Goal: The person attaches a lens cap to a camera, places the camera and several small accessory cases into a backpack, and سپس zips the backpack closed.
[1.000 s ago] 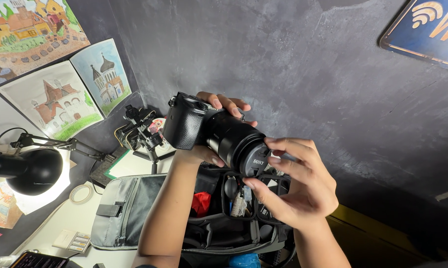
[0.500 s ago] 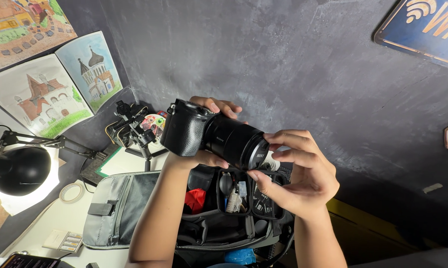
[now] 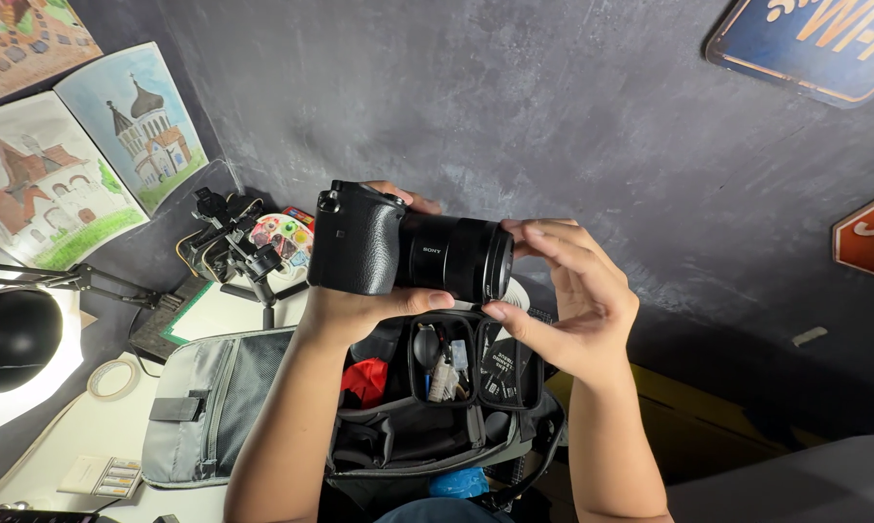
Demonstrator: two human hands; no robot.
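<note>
My left hand (image 3: 348, 312) grips a black camera (image 3: 355, 242) from below, thumb under the body and fingertips over the top. It is held in the air above an open bag, side-on, with its black lens (image 3: 448, 257) pointing right. My right hand (image 3: 580, 302) is at the front of the lens, thumb below and fingers above, pinching the round lens cap (image 3: 507, 263), which shows only edge-on.
An open grey camera bag (image 3: 214, 397) lies below on the white desk, with a red item (image 3: 364, 378) and a small accessory case (image 3: 446, 363) inside. A black desk lamp (image 3: 11, 339), tape roll (image 3: 112, 380) and small tripod rig (image 3: 238, 242) stand left. Paintings (image 3: 137, 126) and signs (image 3: 805, 48) hang on the dark wall.
The camera has turned from lens toward me to side-on, lens pointing right. My right hand followed the lens front and stays on the cap. The view has shifted right.
</note>
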